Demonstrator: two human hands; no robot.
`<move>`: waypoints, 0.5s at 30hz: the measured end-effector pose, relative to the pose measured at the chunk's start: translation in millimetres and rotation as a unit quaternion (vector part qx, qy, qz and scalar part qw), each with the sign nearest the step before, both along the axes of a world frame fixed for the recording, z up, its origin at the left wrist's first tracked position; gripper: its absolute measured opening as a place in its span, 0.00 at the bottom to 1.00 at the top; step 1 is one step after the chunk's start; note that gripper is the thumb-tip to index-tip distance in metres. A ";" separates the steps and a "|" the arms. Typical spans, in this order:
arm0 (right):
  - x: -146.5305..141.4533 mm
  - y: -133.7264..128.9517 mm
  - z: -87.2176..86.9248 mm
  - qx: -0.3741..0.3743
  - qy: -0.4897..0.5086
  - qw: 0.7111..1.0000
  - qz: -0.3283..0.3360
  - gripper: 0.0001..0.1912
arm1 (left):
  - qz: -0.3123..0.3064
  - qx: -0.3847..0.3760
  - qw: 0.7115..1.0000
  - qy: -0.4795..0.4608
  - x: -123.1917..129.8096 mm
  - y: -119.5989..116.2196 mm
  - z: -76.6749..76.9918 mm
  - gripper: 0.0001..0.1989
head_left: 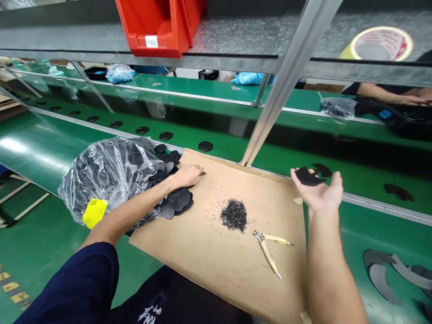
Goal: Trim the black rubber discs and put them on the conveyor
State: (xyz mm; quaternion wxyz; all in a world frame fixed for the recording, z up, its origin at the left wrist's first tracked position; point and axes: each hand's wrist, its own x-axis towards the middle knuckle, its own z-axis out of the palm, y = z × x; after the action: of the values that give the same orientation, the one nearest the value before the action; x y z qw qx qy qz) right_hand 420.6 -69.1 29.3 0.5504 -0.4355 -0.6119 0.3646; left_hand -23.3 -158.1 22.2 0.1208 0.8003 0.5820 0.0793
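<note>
My left hand (187, 176) lies palm down at the edge of a heap of matt black discs (175, 200), its fingertips touching them. The heap spills from a clear plastic bag (108, 175) with a yellow label (94, 213) onto a cardboard sheet (202, 256). My right hand (320, 191) is turned palm up, with a curved black piece (308, 176) held at its fingers and another black piece (322, 170) just beyond. Between my hands lie a small mound of black granules (233, 215) and yellow-handled cutting pliers (268, 254).
A green conveyor belt (189, 144) runs behind the cardboard, carrying a row of black discs (165, 135). A metal upright (286, 76) rises near my right hand. Overhead stand a red bin (151, 27) and a tape roll (378, 43). A co-worker's forearm (388, 93) shows far right.
</note>
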 end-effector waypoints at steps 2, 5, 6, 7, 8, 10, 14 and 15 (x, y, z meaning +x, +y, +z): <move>-18.2 -22.3 5.0 -0.081 0.105 0.991 0.028 0.18 | 0.012 0.013 0.999 -0.036 3.7 4.5 5.0 0.08; -61.6 -55.3 16.8 -0.186 0.173 0.965 0.066 0.15 | 0.017 0.037 0.994 -0.099 13.9 6.3 17.9 0.12; -77.6 -66.0 21.1 -0.204 0.174 0.960 0.082 0.17 | 0.013 0.044 0.988 -0.146 19.0 5.1 22.9 0.15; -93.3 -76.1 25.2 -0.212 0.167 0.958 0.095 0.18 | 0.006 0.050 0.976 -0.214 24.9 2.9 27.9 0.19; -108.0 -85.6 28.9 -0.208 0.157 0.959 0.108 0.19 | -0.003 0.058 0.953 -0.298 31.7 -0.2 32.7 0.23; -132.9 -101.5 34.5 -0.194 0.136 0.961 0.143 0.20 | -0.016 0.081 0.883 -0.461 47.6 -8.1 40.5 0.26; -160.0 -119.4 38.7 -0.216 0.148 0.945 0.194 0.22 | -0.006 0.129 0.811 -0.570 84.7 -24.1 46.1 0.22; -162.6 -121.5 38.8 -0.222 0.155 0.943 0.196 0.23 | -0.003 0.132 0.809 -0.573 93.7 -27.5 45.5 0.21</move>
State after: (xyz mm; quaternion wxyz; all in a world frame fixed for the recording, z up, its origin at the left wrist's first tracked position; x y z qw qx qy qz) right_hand 258.0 -190.6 68.1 0.4456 -0.3563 -0.4960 0.6546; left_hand 70.5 -185.6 67.7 0.3260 0.6192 0.3885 0.5995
